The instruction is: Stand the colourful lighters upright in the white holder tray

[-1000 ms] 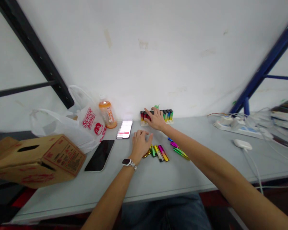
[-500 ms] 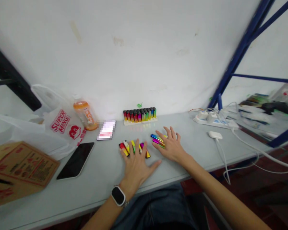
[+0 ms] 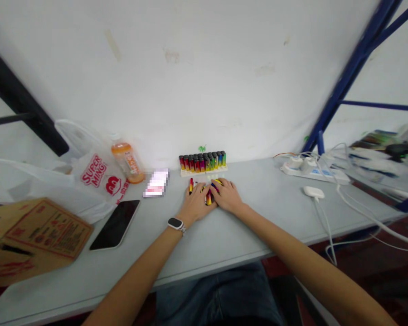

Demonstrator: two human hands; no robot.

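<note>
Several colourful lighters (image 3: 209, 198) lie on the grey table, partly hidden beneath both hands. My left hand (image 3: 196, 202), with a watch on its wrist, rests flat over the left part of them, fingers spread. Touching or nearly touching it, my right hand (image 3: 227, 195) lies over the right part, its fingers spread too. A red lighter (image 3: 191, 186) shows by the left fingertips. Behind the hands, rows of upright lighters (image 3: 202, 163) with black tops stand in a pale holder (image 3: 204, 173) near the wall.
To the left are a pixelated phone (image 3: 156, 183), a black phone (image 3: 115, 225), an orange bottle (image 3: 128, 163), a plastic bag (image 3: 95, 181) and a cardboard box (image 3: 47, 233). At the right lie a power strip (image 3: 314, 174), a white charger (image 3: 313, 192) and cables.
Both hands have moved forward and together, and the loose lighters under them have shifted towards the holder and closer together. The view has shifted slightly.
</note>
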